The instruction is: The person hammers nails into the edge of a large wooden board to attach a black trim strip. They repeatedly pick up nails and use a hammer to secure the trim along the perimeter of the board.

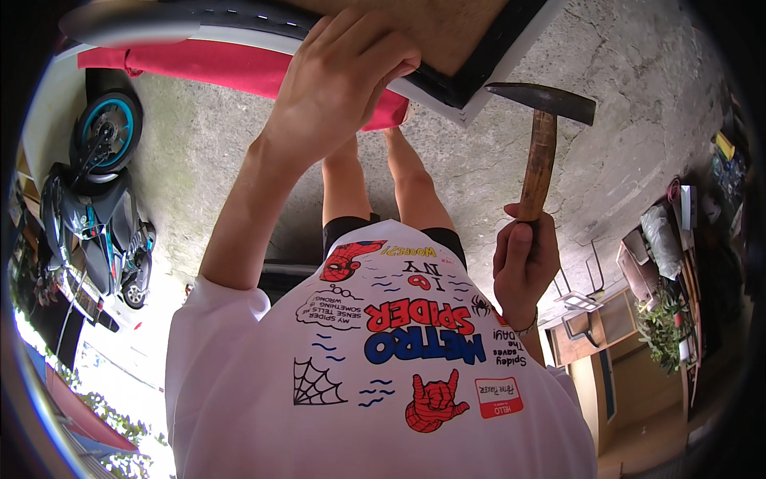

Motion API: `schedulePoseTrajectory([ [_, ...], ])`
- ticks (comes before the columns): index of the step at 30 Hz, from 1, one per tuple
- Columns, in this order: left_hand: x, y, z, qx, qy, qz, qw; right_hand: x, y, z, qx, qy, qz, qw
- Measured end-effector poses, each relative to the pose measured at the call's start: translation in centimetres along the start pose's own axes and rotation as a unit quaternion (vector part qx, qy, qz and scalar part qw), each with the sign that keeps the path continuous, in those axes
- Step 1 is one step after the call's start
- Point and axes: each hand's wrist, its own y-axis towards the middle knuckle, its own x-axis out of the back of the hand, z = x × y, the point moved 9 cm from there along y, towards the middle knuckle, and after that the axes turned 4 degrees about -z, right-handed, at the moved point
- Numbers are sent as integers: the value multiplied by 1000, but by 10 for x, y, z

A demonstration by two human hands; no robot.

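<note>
My right hand [525, 254] is wrapped round the lower wooden handle of a hammer [539, 160]. The hammer stands upright, its dark metal head close to the corner of a brown board [471, 32]. Black edging [451, 86] with staple-like marks runs along the board, and a white layer [471, 112] shows beneath it. Over the near edge of the board lies my left hand [339, 84], fingers bent and pressed together. Whatever its fingertips hold is hidden. Red cloth [215, 70] lies below the board's edge, partly behind my left wrist.
Cracked concrete floor [630, 152] spreads around my legs. A dark motorcycle [96, 215] with blue-rimmed wheels stands at the left. On the right are a plant [664, 323], a clear plastic bag [659, 233] and a wooden table or bench [610, 319].
</note>
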Motion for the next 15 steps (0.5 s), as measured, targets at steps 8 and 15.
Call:
schedulePoseTrajectory([
  [8,0,-3,0,-6,4,7,1000,-3,1,2,14,-5,-2,1000],
  [15,-3,-6,1,-15,20,-6,1000,-5,-1,2,8,-2,-1,1000],
])
